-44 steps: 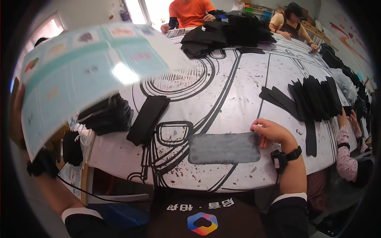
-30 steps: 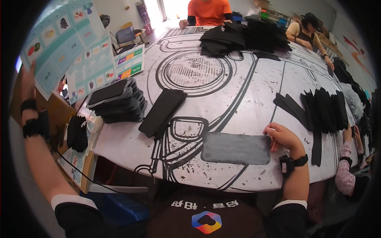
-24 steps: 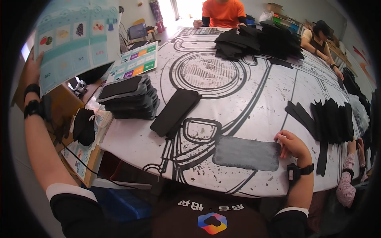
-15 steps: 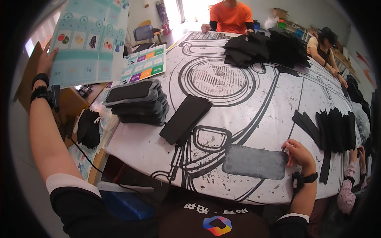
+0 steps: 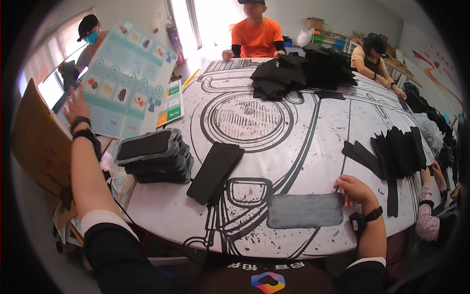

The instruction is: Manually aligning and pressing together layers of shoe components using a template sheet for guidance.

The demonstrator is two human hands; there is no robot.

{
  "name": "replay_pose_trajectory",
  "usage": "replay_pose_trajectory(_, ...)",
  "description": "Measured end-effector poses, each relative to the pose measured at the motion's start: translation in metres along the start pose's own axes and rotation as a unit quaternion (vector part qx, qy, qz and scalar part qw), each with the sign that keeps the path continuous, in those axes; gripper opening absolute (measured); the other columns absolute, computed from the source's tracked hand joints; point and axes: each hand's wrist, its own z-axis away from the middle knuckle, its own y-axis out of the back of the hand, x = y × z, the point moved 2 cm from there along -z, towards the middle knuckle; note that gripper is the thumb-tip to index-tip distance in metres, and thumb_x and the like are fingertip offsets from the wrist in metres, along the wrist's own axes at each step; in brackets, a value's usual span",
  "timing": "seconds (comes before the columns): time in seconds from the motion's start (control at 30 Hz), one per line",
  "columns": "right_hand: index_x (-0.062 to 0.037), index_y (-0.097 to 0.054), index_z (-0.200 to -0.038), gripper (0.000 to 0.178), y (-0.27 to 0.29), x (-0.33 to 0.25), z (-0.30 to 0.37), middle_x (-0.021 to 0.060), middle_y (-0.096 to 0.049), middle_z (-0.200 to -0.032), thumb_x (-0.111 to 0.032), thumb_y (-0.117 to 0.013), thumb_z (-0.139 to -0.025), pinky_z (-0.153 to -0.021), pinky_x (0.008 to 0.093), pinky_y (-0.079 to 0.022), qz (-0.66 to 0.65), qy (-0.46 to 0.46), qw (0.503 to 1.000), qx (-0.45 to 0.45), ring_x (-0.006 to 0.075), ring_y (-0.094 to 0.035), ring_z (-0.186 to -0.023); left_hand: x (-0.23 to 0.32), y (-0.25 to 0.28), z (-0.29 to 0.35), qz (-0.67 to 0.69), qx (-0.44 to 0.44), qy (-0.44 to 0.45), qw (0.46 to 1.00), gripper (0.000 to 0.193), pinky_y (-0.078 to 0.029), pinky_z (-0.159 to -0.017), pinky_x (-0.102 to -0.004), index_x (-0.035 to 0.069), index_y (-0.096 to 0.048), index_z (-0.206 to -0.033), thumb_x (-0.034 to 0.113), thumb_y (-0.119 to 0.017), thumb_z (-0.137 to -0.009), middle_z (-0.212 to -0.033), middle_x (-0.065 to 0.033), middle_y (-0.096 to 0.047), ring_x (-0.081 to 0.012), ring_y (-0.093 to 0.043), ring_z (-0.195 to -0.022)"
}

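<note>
My left hand (image 5: 77, 105), smeared by motion, is at the left edge of a large light-blue printed sheet (image 5: 110, 110) with fruit pictures. Its fingers look spread. The sheet leans at the left end of the table, behind a stack of black pads with grey edges (image 5: 174, 159). My right hand (image 5: 356, 191) has its fingertips pinched at the upper right corner of a grey oblong pad (image 5: 303, 210), which lies flat near the table's front edge. Black rectangular strips (image 5: 215, 171) lie overlapped between the stack and the grey pad.
A table cover with line drawings (image 5: 171, 206) lies under everything. A black heap (image 5: 303, 73) is at the far side, and a row of black strips (image 5: 399, 152) at the right. A cardboard box (image 5: 39, 142) stands by my left arm. Several other people are around the table.
My left hand and the blue sheet have moved away from me, and the sheet now tilts to the right. The view has shifted. My right hand and the grey pad keep their places.
</note>
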Motion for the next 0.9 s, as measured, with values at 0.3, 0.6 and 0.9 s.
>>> replay_pose_trajectory(0.3,-0.0066,-0.053,-0.096,0.025,0.002,0.006,-0.004,-0.0008,-0.048,-0.06,-0.03,-0.044,-0.093,-0.031,0.0224,-0.039,0.003,0.012,1.0,-0.017,0.0145,-0.055,-0.039,0.078,-0.005,0.065,0.157,-0.241,-0.061,0.956,0.065,-0.025,-0.102,-0.0567,0.031,-0.026,-0.14,0.047,-0.054,-0.083,-0.146,-0.0051,-0.027,-0.0245,-0.032,-0.131)
replay_pose_trajectory(0.6,-0.0062,-0.05,-0.097,0.024,0.006,0.009,-0.01,0.0009,-0.049,-0.06,-0.029,-0.041,-0.095,-0.028,0.0233,-0.039,-0.016,0.022,0.999,-0.046,0.0163,-0.055,-0.037,0.019,-0.031,0.008,0.258,-0.235,-0.102,0.931,0.067,-0.034,-0.102,-0.0418,0.011,-0.033,-0.137,0.052,-0.046,-0.086,-0.135,-0.0227,-0.04,-0.0363,-0.042,-0.122)
replay_pose_trajectory(0.9,-0.0059,-0.051,-0.098,0.024,0.005,0.011,0.003,0.0014,-0.05,-0.062,-0.028,-0.043,-0.094,-0.031,0.0215,-0.04,-0.019,0.039,0.998,-0.044,0.0155,-0.056,-0.04,0.053,0.152,0.038,0.594,-0.175,-0.257,0.742,0.052,-0.031,-0.101,-0.0315,0.001,-0.04,-0.131,0.037,-0.047,-0.093,-0.127,-0.0148,-0.049,-0.0239,-0.045,-0.118)
